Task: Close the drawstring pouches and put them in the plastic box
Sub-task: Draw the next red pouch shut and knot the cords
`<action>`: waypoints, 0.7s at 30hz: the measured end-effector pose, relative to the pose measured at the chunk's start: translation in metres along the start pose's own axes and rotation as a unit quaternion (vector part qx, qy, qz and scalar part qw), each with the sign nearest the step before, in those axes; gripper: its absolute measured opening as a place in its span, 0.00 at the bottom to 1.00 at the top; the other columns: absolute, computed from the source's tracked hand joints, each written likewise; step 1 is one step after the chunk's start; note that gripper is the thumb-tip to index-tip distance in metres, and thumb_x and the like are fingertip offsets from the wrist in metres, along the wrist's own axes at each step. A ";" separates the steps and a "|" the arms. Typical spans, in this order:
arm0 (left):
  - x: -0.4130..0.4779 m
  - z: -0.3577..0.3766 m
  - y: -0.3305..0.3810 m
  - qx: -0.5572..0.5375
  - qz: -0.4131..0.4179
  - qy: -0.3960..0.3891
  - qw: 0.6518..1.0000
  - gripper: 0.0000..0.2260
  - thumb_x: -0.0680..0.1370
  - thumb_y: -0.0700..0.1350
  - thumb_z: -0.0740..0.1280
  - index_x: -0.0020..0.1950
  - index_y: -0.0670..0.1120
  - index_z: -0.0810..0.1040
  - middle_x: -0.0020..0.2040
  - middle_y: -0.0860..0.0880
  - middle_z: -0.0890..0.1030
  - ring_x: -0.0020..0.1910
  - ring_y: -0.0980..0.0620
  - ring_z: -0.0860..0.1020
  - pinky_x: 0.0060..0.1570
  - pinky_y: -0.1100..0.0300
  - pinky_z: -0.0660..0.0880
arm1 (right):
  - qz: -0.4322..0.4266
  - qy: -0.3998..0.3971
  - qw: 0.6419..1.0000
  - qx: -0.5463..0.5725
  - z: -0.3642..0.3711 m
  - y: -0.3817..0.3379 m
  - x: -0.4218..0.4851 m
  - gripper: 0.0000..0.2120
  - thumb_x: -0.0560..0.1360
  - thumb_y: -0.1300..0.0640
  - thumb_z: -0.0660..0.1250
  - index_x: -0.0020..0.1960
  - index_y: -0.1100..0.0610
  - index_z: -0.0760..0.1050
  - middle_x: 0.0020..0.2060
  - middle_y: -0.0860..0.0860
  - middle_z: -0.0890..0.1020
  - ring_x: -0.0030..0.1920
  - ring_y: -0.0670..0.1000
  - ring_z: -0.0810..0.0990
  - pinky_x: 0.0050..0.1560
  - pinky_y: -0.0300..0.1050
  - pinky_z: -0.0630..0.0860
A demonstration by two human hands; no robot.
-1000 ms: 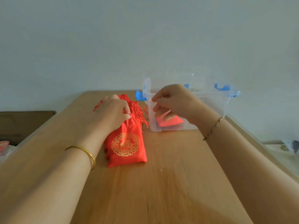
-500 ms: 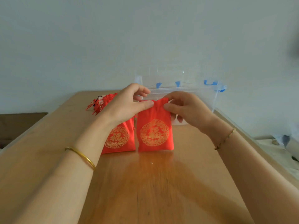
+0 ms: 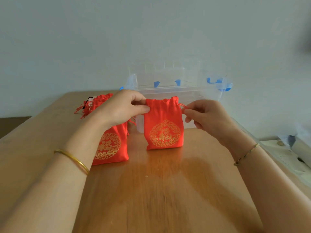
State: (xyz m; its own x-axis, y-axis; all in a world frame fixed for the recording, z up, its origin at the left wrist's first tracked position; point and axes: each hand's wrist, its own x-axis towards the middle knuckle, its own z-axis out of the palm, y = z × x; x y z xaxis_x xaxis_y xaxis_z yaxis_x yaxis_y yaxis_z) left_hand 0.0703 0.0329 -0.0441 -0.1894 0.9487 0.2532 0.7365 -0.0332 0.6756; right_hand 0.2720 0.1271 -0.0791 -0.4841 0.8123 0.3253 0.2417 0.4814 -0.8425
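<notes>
A red drawstring pouch (image 3: 164,130) with a gold emblem hangs upright over the wooden table (image 3: 159,190), its bottom edge near the surface. My left hand (image 3: 122,107) pinches its top left corner. My right hand (image 3: 207,115) pinches the red drawstring at the pouch's top right. The pouch's mouth is gathered. Behind it stands the clear plastic box (image 3: 193,96) with blue latches, its lid raised. A pile of more red pouches (image 3: 109,145) lies at the left, partly hidden by my left forearm.
The table's right edge runs close to my right forearm, with pale clutter (image 3: 296,145) on a lower surface beyond it. A plain wall stands behind the box. A dark surface (image 3: 10,125) lies off the table's left side.
My left hand lifted a pouch from the pile and my right hand came out of the box. Both now hold it farther right, and its mouth has drawn narrower as my right hand moved outward.
</notes>
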 end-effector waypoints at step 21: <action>-0.009 -0.032 -0.002 0.069 -0.060 0.047 0.995 0.06 0.73 0.42 0.70 0.37 0.42 0.81 0.29 0.49 0.77 0.21 0.62 0.70 0.24 0.72 0.66 | 0.152 -0.018 0.912 0.382 -0.014 0.002 -0.002 0.13 0.77 0.55 0.60 0.35 0.55 0.73 0.25 0.47 0.73 0.22 0.43 0.67 0.22 0.33 0.62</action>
State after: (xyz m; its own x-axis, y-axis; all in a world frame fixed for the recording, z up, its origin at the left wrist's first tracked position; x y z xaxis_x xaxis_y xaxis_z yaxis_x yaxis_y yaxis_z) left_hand 0.0497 0.0140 -0.0258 -0.3361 0.9094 0.2451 0.7864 0.1278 0.6044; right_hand 0.2850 0.1310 -0.0749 -0.5228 0.8521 0.0243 -0.2795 -0.1444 -0.9492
